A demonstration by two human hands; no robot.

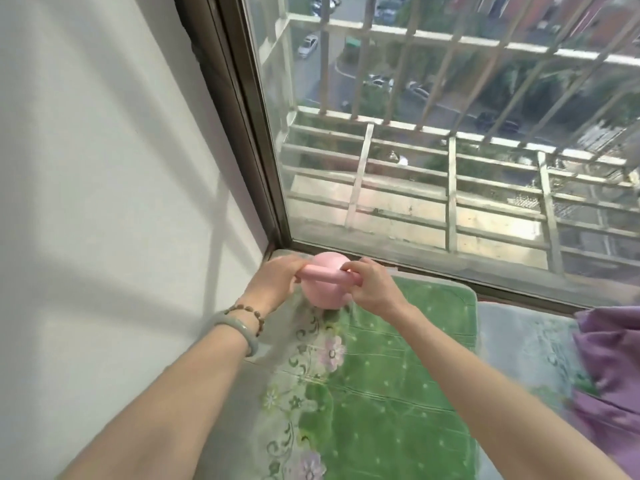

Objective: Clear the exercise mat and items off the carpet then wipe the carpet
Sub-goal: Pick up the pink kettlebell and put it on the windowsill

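Beside the window (450,140), a pink kettlebell (327,277) is gripped by left hand (277,278) and right hand (372,289), so clearing the carpet (398,393) seems unfinished, wiping undone.

Left forearm (166,386) at 7 o'clock and right forearm (485,382) at 5 o'clock, both bare to the frame edge. The left wrist has two pieces. One is a thick, smooth, pale grey-green bangle (239,336). The other is a bead bracelet (247,311) of small brown oval beads, at the bangle's 1 o'clock, nearer the left hand (273,282).
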